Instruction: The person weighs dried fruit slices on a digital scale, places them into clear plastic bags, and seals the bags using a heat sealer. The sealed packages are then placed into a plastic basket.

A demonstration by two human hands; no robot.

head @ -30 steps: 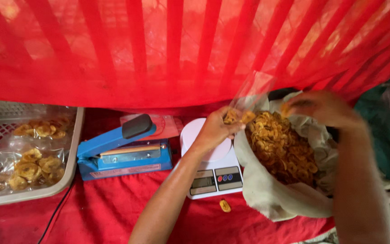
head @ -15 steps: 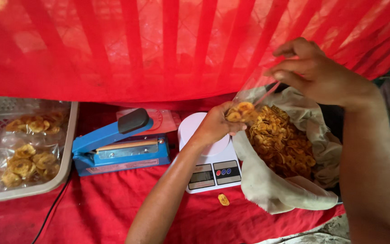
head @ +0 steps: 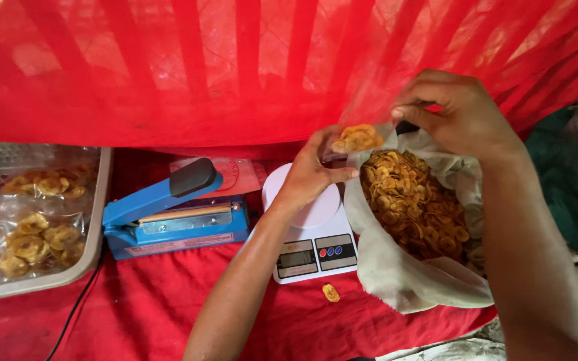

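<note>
Whereas half a second ago the right hand was raised clear above the cloth sack, it now sits lower, pinched on the mouth of a clear plastic bag that is hard to make out against the red netting. The left hand is closed on the bag's lower part, which holds a few banana chips, above the white scale on the table. Filling appears under way; the bag is not yet on the scale.

right hand: lifted out of the chip sack, now pinching clear bag's rim | left hand: raised slightly, chips higher above scale
</note>
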